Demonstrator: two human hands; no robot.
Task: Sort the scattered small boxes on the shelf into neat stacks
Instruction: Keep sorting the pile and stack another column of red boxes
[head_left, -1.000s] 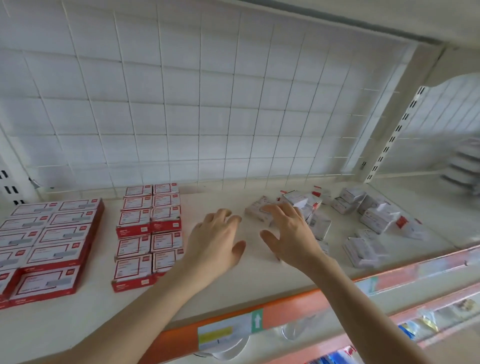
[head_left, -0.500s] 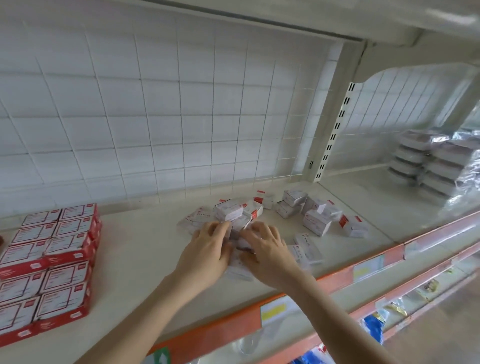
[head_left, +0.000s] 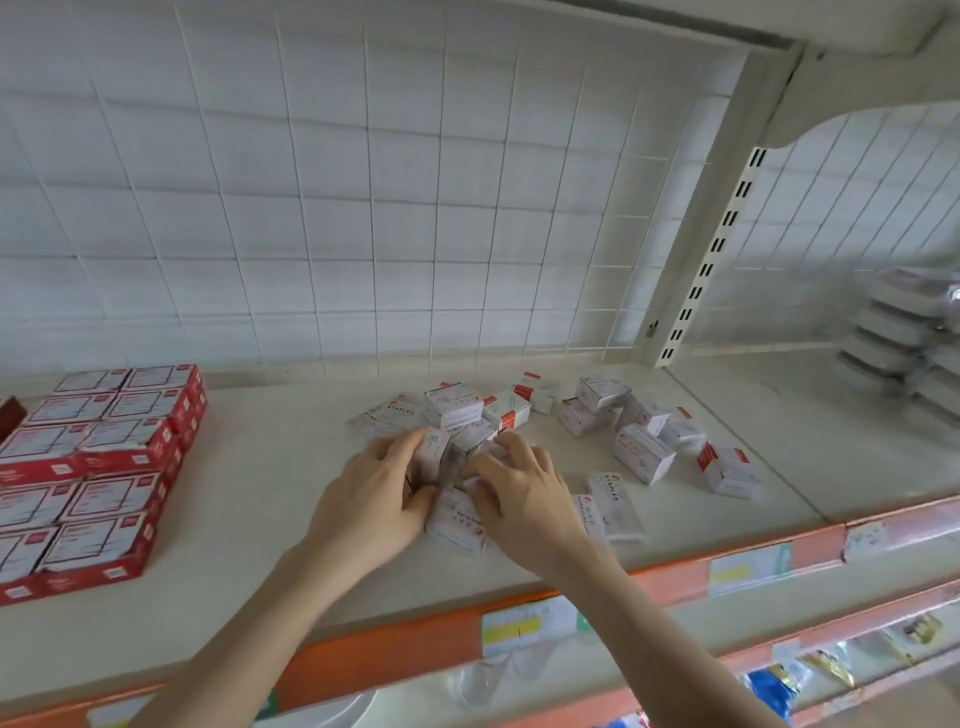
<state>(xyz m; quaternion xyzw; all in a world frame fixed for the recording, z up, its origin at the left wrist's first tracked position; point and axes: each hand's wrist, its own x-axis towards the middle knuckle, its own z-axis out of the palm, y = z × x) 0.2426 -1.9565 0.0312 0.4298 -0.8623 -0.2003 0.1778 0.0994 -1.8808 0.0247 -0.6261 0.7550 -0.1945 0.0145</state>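
Our left hand (head_left: 371, 501), right hand (head_left: 524, 493) curl round boxes (head_left: 456, 519) gathered between them; uneven squeeze may pop one out.

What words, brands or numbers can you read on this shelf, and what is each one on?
"STAPLES": flat white box behind the left hand.
"STAPLES": lying white box beside the right hand.
Too blurred to read: red boxes, shelf-edge tags, and the small boxes that both hands grip.
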